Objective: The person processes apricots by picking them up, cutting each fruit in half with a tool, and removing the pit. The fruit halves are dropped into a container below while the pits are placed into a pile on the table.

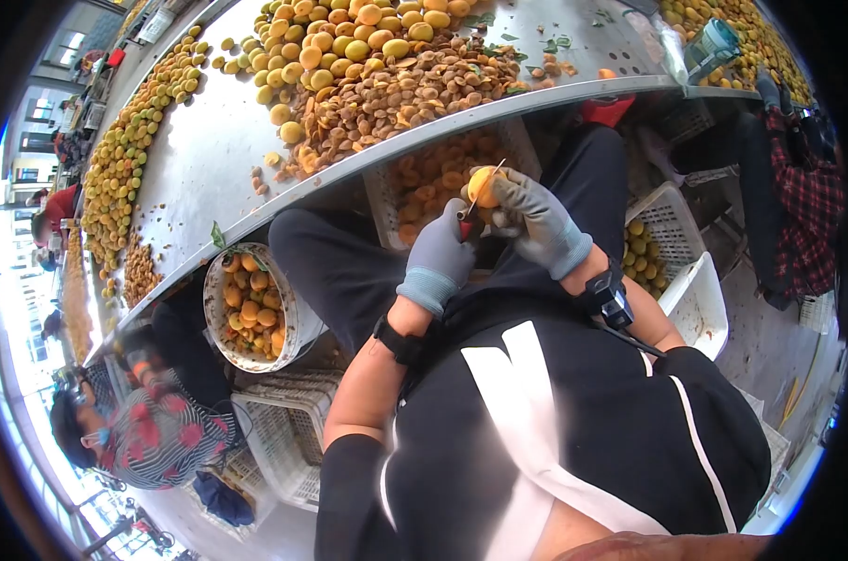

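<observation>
My left hand, in a grey glove, is closed around the red handle of a small knife. The knife's thin blade points up and lies against an orange-yellow apricot. My right hand, also gloved in grey, grips that apricot by its right side. Both hands are close together over my lap. Below and beyond them, a white crate holds many orange apricot pieces, partly hidden by my hands and legs.
On the metal table lie whole apricots and a heap of brown pits. A white bucket of fruit stands left; a crate of greenish fruit stands right. Co-workers sit on both sides. An empty-looking crate is lower left.
</observation>
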`<state>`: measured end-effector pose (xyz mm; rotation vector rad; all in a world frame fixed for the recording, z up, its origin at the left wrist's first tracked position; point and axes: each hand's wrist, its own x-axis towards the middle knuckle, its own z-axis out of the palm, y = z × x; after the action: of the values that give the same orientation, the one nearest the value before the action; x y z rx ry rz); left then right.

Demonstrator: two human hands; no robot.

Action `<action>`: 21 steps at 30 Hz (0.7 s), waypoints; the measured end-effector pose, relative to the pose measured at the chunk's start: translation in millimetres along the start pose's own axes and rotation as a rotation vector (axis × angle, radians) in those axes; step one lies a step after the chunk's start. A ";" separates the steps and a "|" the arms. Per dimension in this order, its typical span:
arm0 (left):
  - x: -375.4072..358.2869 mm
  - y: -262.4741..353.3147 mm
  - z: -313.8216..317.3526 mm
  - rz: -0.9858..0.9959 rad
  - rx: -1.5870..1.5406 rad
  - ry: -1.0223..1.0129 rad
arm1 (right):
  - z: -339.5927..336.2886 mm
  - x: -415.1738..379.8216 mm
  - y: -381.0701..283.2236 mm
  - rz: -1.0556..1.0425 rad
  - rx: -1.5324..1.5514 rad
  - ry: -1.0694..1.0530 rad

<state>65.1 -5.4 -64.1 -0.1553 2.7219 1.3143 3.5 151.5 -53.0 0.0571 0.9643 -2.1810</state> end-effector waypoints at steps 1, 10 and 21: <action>1.2 -0.1 0.0 -0.014 0.034 -0.002 | -2.2 1.4 1.8 0.067 0.172 -0.056; 3.0 5.6 -7.9 -0.065 0.297 0.005 | -7.4 4.1 3.7 0.155 0.326 -0.134; 3.1 -5.2 -3.7 0.012 0.309 0.021 | 7.2 -3.0 0.4 -0.021 0.023 -0.040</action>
<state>62.6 -11.6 -66.3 -0.1241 2.9025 0.8822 7.6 148.4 -47.1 0.0143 0.9215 -2.2044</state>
